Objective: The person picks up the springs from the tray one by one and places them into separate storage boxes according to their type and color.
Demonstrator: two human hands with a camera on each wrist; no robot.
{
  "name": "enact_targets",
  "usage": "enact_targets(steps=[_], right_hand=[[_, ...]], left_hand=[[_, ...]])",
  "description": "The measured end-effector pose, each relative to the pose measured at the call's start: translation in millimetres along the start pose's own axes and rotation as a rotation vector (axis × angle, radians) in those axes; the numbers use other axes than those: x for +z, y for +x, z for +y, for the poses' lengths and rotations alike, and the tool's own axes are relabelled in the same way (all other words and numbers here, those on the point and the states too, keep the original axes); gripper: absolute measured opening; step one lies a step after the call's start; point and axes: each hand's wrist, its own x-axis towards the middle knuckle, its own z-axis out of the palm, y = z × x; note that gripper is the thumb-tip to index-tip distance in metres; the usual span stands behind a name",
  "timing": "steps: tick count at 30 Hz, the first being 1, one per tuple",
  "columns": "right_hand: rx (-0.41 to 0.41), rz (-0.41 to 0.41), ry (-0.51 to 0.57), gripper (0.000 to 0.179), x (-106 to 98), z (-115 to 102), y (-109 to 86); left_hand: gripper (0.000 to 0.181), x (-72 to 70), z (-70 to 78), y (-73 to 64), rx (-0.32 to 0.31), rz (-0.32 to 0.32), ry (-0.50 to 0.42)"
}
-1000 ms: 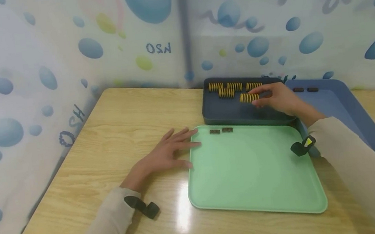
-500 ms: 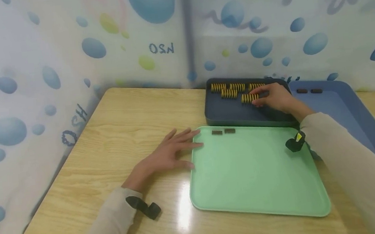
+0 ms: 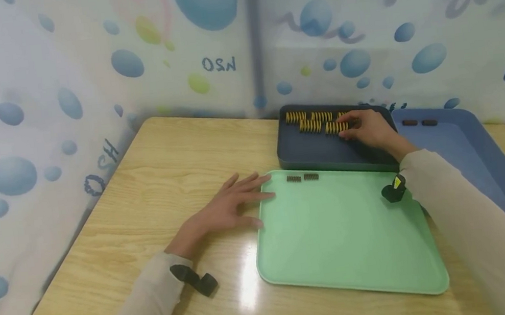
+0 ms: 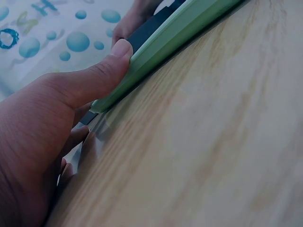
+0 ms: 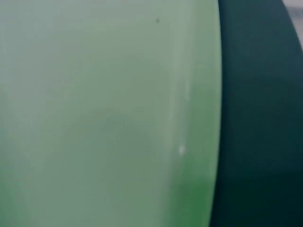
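In the head view my right hand [image 3: 372, 129] pinches the right end of a yellow coil spring [image 3: 334, 128] low in the dark tray [image 3: 312, 152]. Several more yellow springs [image 3: 296, 117] lie behind and to the left of it. My left hand [image 3: 223, 209] lies at the left edge of the green tray [image 3: 344, 235], fingers spread. The left wrist view has its thumb [image 4: 102, 75] against the rim of that tray. Two small dark brown springs [image 3: 302, 178] lie in the green tray's far left corner. The right wrist view shows no fingers.
A blue tray [image 3: 458, 156] stands at the right with two dark brown pieces [image 3: 420, 123] near its far edge. The dark tray sits directly behind the green one. A patterned wall [image 3: 203, 39] rises behind the wooden table [image 3: 178, 150].
My right hand stays on the yellow spring, which now lies lower, close beside the others in the dark tray. The right wrist has shifted slightly left. My left hand keeps its place.
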Motion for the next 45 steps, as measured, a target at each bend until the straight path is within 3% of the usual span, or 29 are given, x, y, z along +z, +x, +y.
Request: enact_targets(steps=[12,19,30,45], right_hand=[[-0.013,0.085,-0.019,0.040,3,6,1.7],[-0.060,0.124,-0.005,0.032,2,5,1.9],[-0.063,0.144,-0.002,0.032,0,1,2.1],[-0.043,0.180,0.056,0.037,-14,-15,-14.7]], left_hand=[[0.065,0.0,0.1,0.2,0.008,0.001,-0.002],[0.065,-0.3,0.4,-0.5,0.010,0.004,-0.011],[0.064,-1.0,2.2,-0.3,0.001,0.006,-0.002],[0.063,-2.8,4.0,0.5,0.007,0.007,0.000]])
